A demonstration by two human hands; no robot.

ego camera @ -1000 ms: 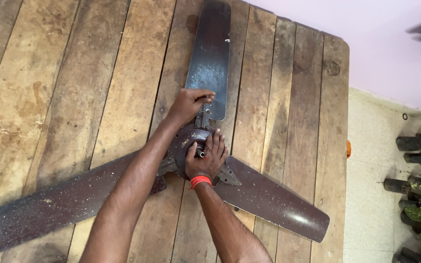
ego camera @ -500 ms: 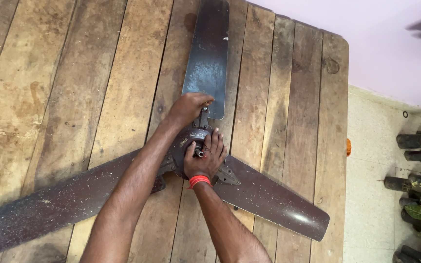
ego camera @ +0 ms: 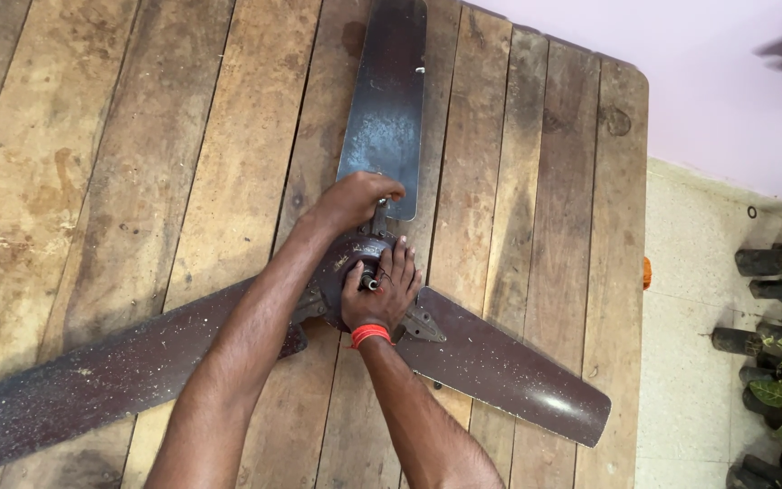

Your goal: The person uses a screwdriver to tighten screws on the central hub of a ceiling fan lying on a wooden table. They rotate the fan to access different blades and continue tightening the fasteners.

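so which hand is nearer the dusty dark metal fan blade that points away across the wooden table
Left. The left hand grips the base of the dusty dark metal fan blade; the right hand rests on the round motor hub, just below it.

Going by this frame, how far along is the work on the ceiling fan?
Done: the ceiling fan lies flat on the wooden table. All three blades, including the top blade, remain attached, so no visible dismantling. In hand: the left hand grips the root of the top blade, and the right hand presses on the hub by the centre shaft. Nothing lies removed, so most work seems left.
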